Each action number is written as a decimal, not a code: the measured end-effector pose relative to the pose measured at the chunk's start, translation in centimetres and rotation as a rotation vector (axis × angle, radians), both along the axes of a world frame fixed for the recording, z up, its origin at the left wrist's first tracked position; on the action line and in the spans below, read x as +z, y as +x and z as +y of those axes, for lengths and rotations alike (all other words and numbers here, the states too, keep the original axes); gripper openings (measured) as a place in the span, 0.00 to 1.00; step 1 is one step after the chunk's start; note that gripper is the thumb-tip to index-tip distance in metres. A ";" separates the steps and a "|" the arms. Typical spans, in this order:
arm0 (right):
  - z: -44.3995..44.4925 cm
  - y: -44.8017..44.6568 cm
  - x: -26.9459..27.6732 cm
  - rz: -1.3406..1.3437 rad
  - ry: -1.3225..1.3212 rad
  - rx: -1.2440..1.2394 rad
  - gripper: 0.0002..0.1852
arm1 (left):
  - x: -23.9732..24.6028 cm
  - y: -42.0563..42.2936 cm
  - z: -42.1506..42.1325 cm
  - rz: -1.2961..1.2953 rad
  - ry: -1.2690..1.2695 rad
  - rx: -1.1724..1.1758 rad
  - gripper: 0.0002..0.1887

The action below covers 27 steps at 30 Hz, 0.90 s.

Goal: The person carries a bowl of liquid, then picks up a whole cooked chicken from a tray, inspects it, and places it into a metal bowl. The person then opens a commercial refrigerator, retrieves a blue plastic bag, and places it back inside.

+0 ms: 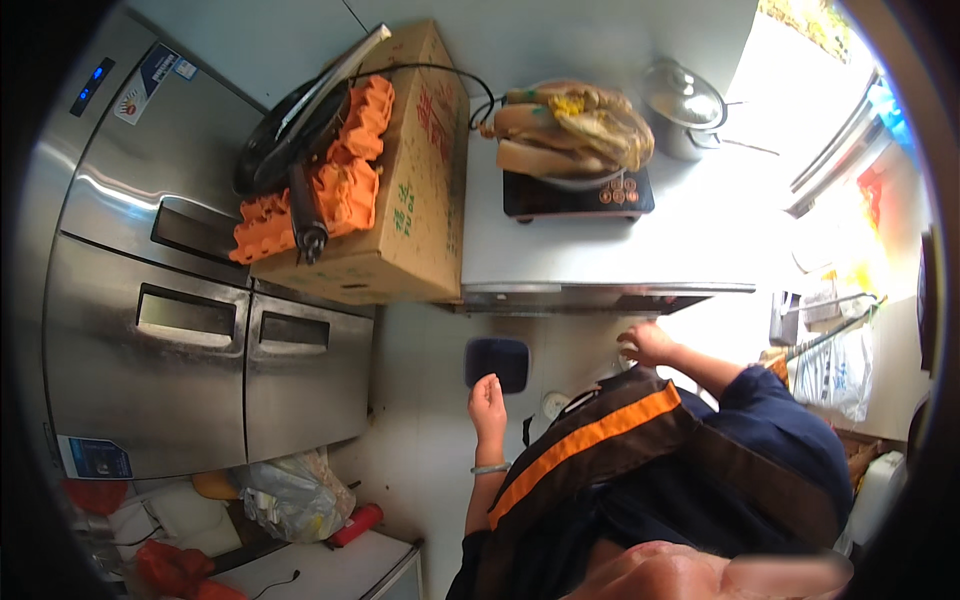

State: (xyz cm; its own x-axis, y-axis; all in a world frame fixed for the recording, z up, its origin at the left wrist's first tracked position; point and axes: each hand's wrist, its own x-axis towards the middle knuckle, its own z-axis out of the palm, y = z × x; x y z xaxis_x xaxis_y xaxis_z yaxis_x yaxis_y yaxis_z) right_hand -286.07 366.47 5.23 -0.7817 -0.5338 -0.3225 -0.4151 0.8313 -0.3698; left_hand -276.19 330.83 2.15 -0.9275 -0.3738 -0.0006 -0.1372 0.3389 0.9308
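My left hand, with a bracelet at its wrist, hangs in front of the counter with its fingers drawn together, and nothing shows in it. Beyond its fingertips, on the floor, is a dark square bin. My right hand is low beside the counter's front edge, its fingers bent and apart; a small white thing partly shows just below it, and I cannot tell if they touch. On the counter, an induction cooktop carries a dish of pale, wilted leafy vegetables, perhaps pickled cabbage.
Behind the cooktop's right side stands a glass-lidded pot. A large cardboard box at the left bears orange egg trays and a black pan. A steel refrigerator fills the left side. Plastic bags lie lower left.
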 end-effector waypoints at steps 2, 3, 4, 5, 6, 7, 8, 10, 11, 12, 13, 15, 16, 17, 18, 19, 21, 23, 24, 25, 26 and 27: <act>-0.2 -0.1 -0.2 -0.135 -0.124 -0.065 0.14 | 0.3 -0.5 1.0 -0.032 -0.023 -0.022 0.11; -0.6 -0.6 0.0 -0.166 -0.258 -0.048 0.14 | 0.4 -0.9 1.5 -0.047 -0.036 -0.033 0.11; -1.0 -1.8 0.3 -0.198 -0.383 -0.014 0.14 | 0.5 -1.3 2.1 -0.051 -0.039 -0.031 0.11; -1.2 -3.0 0.8 -0.236 -0.480 0.005 0.14 | 0.5 -1.5 2.8 -0.052 -0.044 -0.020 0.11; -1.3 -4.3 1.4 -0.431 -0.638 -0.064 0.15 | 0.5 -1.4 3.6 -0.054 -0.036 0.001 0.11; -1.2 -5.6 2.0 -0.638 -0.765 -0.153 0.15 | 0.5 -1.5 4.5 -0.045 -0.022 0.013 0.11; -1.0 -6.6 2.5 -0.853 -0.944 -0.210 0.15 | 0.6 -1.4 5.3 -0.083 -0.038 0.043 0.11; -0.2 -8.6 3.3 -0.413 -0.733 -0.014 0.14 | 0.8 -1.2 7.3 -0.096 -0.013 0.057 0.11; 0.4 -9.5 3.5 -0.123 -0.597 0.122 0.14 | 0.8 -1.4 8.3 -0.122 0.005 0.076 0.11; 0.9 -10.1 3.6 -0.149 -0.538 0.090 0.13 | 0.8 -1.6 9.4 -0.093 0.007 0.082 0.11; 1.5 -10.4 3.5 -0.238 -0.565 0.064 0.13 | 0.8 -1.8 10.3 -0.103 0.024 0.081 0.11; 2.8 -10.7 3.2 -0.418 -0.617 0.016 0.13 | 0.9 -2.6 12.3 -0.103 0.075 0.116 0.11; 3.3 -10.7 3.1 -0.437 -0.566 0.045 0.12 | 1.1 -2.8 13.1 -0.096 0.041 0.113 0.11; 3.8 -10.8 2.9 -0.652 -0.689 -0.038 0.12 | 1.3 -3.2 14.0 -0.111 0.023 0.120 0.11; 4.3 -10.9 2.8 -0.875 -0.791 -0.131 0.12 | 1.5 -3.7 14.8 -0.100 0.006 0.126 0.10; 4.8 -11.1 2.7 -1.098 -0.885 -0.227 0.13 | 1.8 -4.0 15.4 -0.118 -0.006 0.128 0.10; 5.4 -11.8 2.7 -1.375 -1.118 -0.255 0.14 | 2.7 -4.5 16.5 -0.106 -0.027 0.117 0.09; 6.1 -12.8 2.8 -1.430 -1.325 -0.089 0.15 | 3.8 -4.6 17.1 -0.101 -0.208 0.072 0.08; 6.4 -13.4 2.9 -0.952 -1.025 0.166 0.17 | 4.4 -4.8 17.4 -0.078 -0.272 0.041 0.08; 6.7 -13.6 3.1 -0.594 -0.842 0.277 0.17 | 5.0 -5.1 17.6 -0.035 -0.343 0.019 0.08; 6.9 -13.7 3.3 -0.220 -0.676 0.348 0.18 | 5.5 -5.3 17.9 -0.044 -0.195 0.062 0.08; 6.9 -13.5 3.5 0.111 -0.429 0.423 0.18 | 6.2 -5.7 18.1 -0.040 -0.058 0.111 0.08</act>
